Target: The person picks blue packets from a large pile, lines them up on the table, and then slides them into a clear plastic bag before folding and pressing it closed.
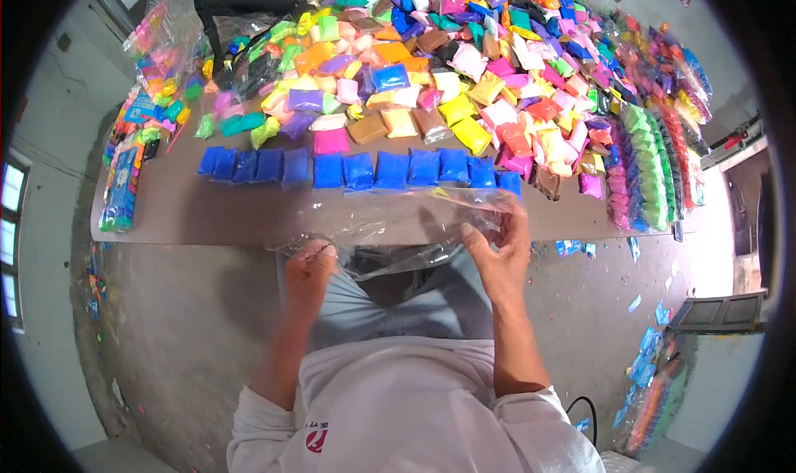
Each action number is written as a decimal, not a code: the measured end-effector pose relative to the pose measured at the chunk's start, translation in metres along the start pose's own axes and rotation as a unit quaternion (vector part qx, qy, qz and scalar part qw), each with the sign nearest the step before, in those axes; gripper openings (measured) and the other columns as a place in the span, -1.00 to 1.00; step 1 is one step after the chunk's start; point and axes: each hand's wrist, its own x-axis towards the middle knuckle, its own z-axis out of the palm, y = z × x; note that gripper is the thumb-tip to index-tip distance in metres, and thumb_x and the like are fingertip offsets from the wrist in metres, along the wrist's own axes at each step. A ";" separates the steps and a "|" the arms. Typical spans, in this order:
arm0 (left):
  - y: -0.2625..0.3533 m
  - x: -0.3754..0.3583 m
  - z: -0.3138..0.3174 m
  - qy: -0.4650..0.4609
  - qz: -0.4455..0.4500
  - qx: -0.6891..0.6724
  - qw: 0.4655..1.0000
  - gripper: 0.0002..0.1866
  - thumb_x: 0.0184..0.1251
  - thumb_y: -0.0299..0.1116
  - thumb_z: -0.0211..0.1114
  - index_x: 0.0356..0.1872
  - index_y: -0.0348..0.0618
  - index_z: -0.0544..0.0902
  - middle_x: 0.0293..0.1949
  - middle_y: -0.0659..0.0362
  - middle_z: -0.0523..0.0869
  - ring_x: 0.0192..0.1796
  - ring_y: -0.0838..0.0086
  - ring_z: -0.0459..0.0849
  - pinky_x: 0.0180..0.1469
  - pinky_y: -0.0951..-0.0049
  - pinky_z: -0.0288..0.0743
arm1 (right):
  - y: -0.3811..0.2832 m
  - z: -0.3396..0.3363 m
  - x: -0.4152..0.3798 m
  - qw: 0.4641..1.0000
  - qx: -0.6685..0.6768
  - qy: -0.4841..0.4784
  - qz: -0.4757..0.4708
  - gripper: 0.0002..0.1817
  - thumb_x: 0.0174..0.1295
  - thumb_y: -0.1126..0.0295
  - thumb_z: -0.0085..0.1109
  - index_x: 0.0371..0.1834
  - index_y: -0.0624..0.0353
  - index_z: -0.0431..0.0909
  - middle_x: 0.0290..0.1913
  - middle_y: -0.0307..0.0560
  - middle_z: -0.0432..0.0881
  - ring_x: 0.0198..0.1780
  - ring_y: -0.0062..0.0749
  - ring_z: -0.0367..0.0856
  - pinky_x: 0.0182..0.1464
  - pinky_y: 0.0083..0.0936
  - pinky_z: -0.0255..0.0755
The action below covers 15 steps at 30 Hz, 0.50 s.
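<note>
A clear plastic bag (390,224) is stretched between my hands over the table's front edge. My left hand (310,266) pinches its left end, fingers closed. On the other side my right hand (500,249) grips the bag's right end, thumb toward me and fingers behind the film. Just beyond the bag lies a row of blue packets (391,169), side by side across the table, with a small gap left of the middle. The bag's near part hangs over my lap.
A big heap of colourful packets (398,75) covers the table's far half, with a black bag (240,4) at its left. Filled long bags (643,162) line the right edge; a multicoloured pack (124,183) stands left. Blue wrappers (643,357) litter the floor.
</note>
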 end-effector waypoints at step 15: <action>-0.001 0.013 -0.028 0.063 0.067 0.210 0.973 -0.76 0.46 -0.24 0.20 -0.21 -0.24 0.64 -0.38 0.33 0.60 -0.29 0.67 0.47 -0.22 0.56 0.39 | 0.024 -0.030 0.007 0.985 -0.047 -0.104 0.133 -0.82 0.23 0.51 0.25 -0.13 0.21 0.53 -0.25 -0.30 0.60 -0.22 -0.67 0.49 -0.17 -0.62 0.40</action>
